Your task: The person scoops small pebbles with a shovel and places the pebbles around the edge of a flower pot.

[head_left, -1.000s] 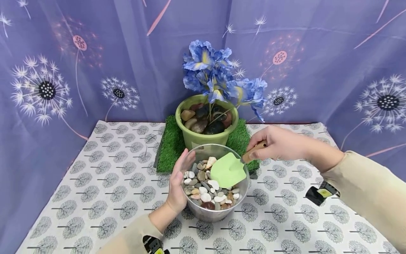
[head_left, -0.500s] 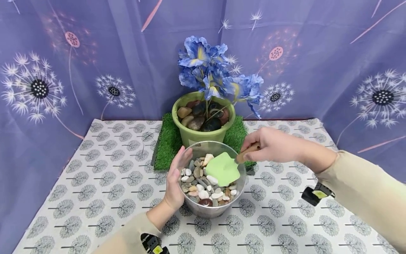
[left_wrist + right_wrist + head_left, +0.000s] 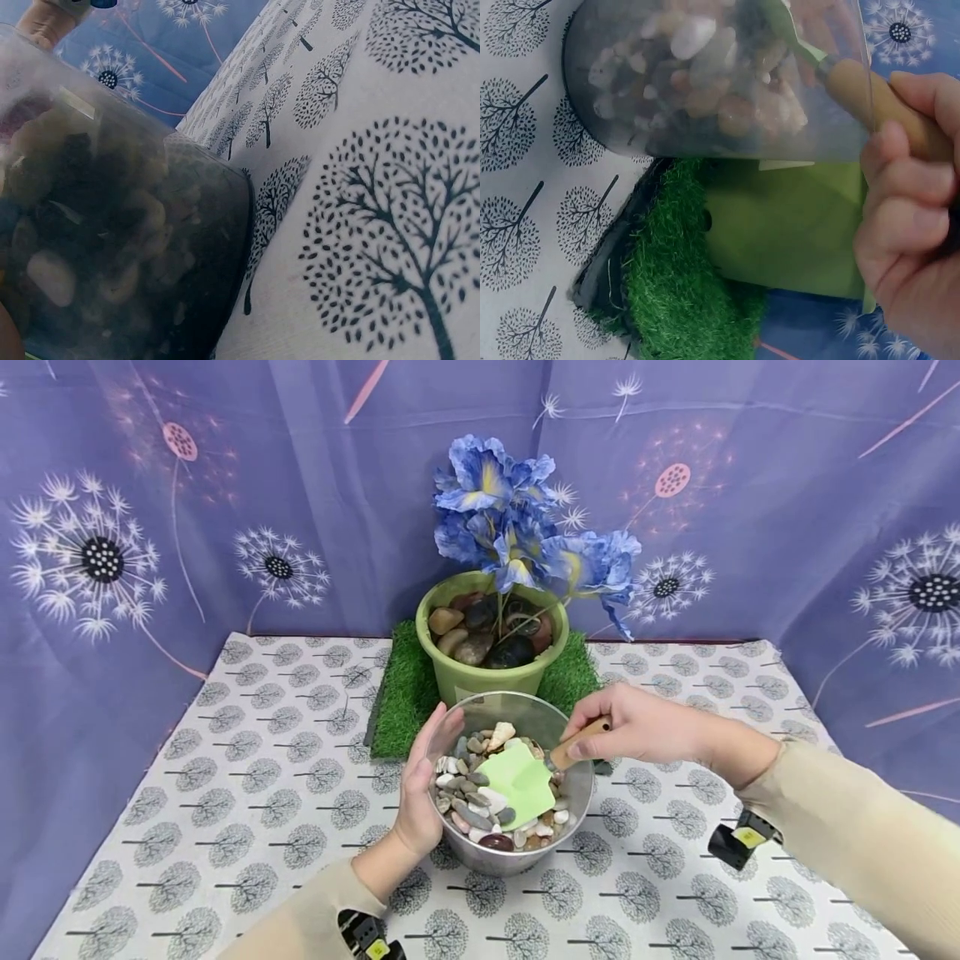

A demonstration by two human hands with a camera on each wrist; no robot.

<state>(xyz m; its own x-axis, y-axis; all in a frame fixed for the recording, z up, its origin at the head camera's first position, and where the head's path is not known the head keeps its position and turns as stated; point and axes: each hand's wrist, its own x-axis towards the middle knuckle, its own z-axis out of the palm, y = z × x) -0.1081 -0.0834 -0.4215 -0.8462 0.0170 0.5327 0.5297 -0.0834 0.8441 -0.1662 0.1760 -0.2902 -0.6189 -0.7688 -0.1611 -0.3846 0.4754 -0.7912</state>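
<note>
A clear plastic bucket (image 3: 577,814) of mixed pebbles (image 3: 465,793) stands on the patterned cloth. My left hand (image 3: 420,785) rests along its left side, fingers extended against the wall. With my right hand (image 3: 637,722) I grip the wooden handle of a small garden trowel (image 3: 521,789). Its light green blade lies among the pebbles, and a few pebbles overlap its lower left edge. In the right wrist view, curled fingers (image 3: 907,195) hold the handle (image 3: 877,97) at the bucket's rim. The left wrist view shows pebbles (image 3: 52,277) through the bucket wall; most of that hand is out of frame.
Just behind the bucket, a green flowerpot (image 3: 487,681) holds large stones and blue artificial irises (image 3: 517,527). It stands on a mat of artificial grass (image 3: 397,718). Purple curtains (image 3: 360,510) with dandelion prints enclose the back and sides of the table.
The trowel blade has moved down and slightly left, deeper into the pebbles, shifting some of them. My right hand has followed it. My left hand stays against the bucket.
</note>
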